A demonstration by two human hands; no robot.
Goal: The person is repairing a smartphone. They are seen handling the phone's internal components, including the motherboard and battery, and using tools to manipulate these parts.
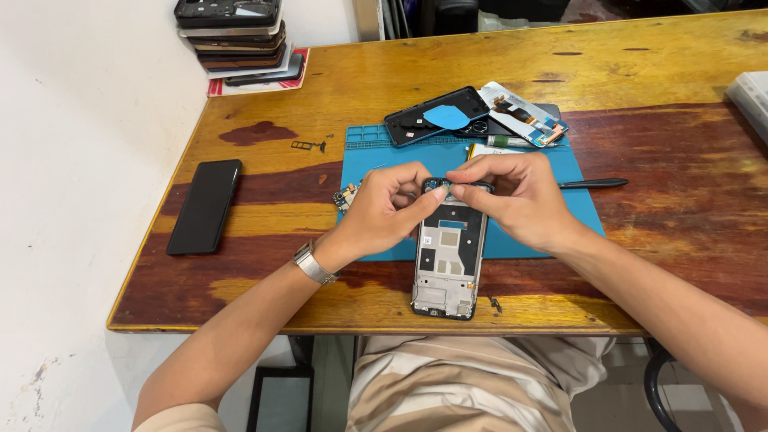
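An opened phone frame (pixel 446 264) lies lengthwise on the blue work mat (pixel 560 160), its bare inner side facing up. My left hand (pixel 384 210) and my right hand (pixel 516 198) both pinch at its far end, fingertips meeting over a small circuit board (pixel 438 185) seated in the frame's top. A metal watch (pixel 313 264) is on my left wrist. A small loose board part (pixel 346 196) lies at the mat's left edge, just beyond my left hand.
A black phone (pixel 205 206) lies face down at the left of the wooden table (pixel 656 240). A back cover with a blue pick (pixel 436 117), a display part (pixel 524 114) and a black tool (pixel 594 183) lie beyond the hands. Stacked phones (pixel 240 36) sit at the far left corner.
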